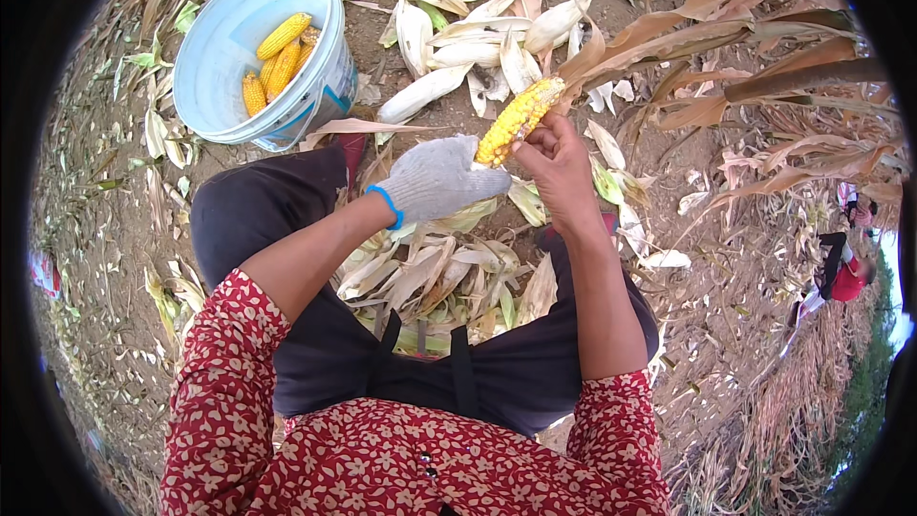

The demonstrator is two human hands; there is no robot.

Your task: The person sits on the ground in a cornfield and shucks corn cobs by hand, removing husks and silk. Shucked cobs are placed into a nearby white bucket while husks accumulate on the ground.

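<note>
My left hand [448,178], in a grey knitted glove with a blue cuff, grips the lower end of a husked yellow corn cob [519,122]. The cob tilts up to the right, and some kernels near its side look damaged. My bare right hand [555,165] touches the cob's right side with thumb and fingers. Up and to the left of my hands stands a pale blue plastic bucket [193,79], tilted in view, with several husked corn cobs [284,61] in it. Dry husks [437,269] lie between my legs, below my hands.
Several ears in pale husks [466,54] lie on the soil beyond my hands. Dry corn stalks [802,80] reach in from the right. Husk scraps are scattered over the ground [716,229]. Far right, a person in red [847,279] sits, with another person [863,213] near them.
</note>
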